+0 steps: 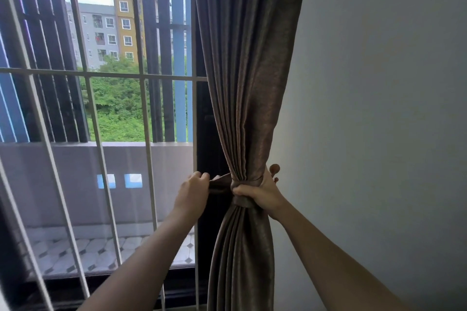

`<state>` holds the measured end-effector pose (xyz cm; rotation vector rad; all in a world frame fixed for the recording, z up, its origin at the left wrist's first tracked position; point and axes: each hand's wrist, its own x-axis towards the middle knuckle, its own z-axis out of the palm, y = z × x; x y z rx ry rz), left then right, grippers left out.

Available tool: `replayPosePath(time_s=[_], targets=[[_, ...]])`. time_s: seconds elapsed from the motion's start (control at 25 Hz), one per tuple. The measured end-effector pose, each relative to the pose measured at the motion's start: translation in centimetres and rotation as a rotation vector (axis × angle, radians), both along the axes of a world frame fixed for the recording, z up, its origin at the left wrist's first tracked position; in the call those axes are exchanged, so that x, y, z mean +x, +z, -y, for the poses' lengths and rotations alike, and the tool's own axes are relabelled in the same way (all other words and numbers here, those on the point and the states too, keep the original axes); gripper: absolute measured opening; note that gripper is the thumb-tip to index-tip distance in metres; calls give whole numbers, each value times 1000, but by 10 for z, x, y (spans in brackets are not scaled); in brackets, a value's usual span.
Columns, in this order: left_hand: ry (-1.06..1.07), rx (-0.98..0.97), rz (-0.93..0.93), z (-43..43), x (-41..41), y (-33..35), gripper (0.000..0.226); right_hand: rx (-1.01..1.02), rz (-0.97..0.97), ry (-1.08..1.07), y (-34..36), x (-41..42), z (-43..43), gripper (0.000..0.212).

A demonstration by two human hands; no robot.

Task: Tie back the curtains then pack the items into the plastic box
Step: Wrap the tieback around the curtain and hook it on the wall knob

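The right hand [260,192] is closed round the gathered curtain [247,70] at its narrowest point, with the fingers curled tight against the bundle. A tie [219,184] of the same brown cloth is wrapped round the bundle under that grip, and a band of it is seen just below the hand. The tie's free end is drawn out to the left, where it is pinched in the curled fingers of the left hand [193,190], held level with the right and just beside the curtain's edge. Both forearms are stretched up from the bottom of the view.

Behind the right hand, at its upper edge, a small rounded brown shape [274,168] is seen; whether it is a wall hook or a fingertip cannot be told. Above the hands the curtain fans out in folds; below them it hangs in a narrower bunch. Right of the right hand a plain grey wall [379,108] is seen. Left of the left hand a window is crossed by white bars [144,108], with a tiled balcony [101,252] beyond.
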<state>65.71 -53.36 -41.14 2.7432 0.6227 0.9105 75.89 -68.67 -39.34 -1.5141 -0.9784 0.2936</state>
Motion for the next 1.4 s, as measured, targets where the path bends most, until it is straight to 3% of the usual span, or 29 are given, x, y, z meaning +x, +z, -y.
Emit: replayPosePath(time_s=[0.08,0.16,0.24,0.32,0.36,0.44,0.48,0.56,0.64,0.72,0.8,0.88,0.96,1.04,1.12,1.24,1.4], targets=[[29,-186,74,1,2,9,16,-3,-7,2,0,1,2,73],[-51,-678,281,-3,-2,18,26,0,-5,3,-1,2,3,74],[-319,-1228,486,1,-10,24,29,1,-9,3,0,3,3,75],[-469,-1502,579,7,-16,24,28,9,-13,8,1,0,3,73],[-485,-1541,575,9,-17,22,28,11,-18,6,1,-1,4,74],[-392,-1409,494,12,-17,22,28,3,-25,-10,0,-1,3,78],[-312,-1203,411,10,-17,21,28,0,-20,-9,-1,-2,4,80],[-197,-569,187,-1,-23,23,24,-6,-9,5,0,-1,6,78],[-246,-14,9,-10,-31,22,37,-2,-8,8,1,-1,7,69],[-243,241,-10,-19,-34,16,51,25,-11,31,1,-4,7,64],[-298,234,-2,-22,-35,8,60,18,4,52,1,-5,8,63],[-430,51,71,-21,-34,-1,68,-30,11,68,6,-5,13,59],[-494,-125,187,-17,-35,-7,57,-81,3,136,11,-1,24,58],[-469,-209,221,-8,-35,-11,33,-86,2,180,13,6,38,58],[-428,-214,210,-2,-35,-8,33,-74,73,77,16,9,48,45],[-411,-163,212,-3,-36,6,50,-113,417,-126,20,15,51,22],[-504,-122,177,-2,-42,11,39,-203,890,-238,28,27,48,20]])
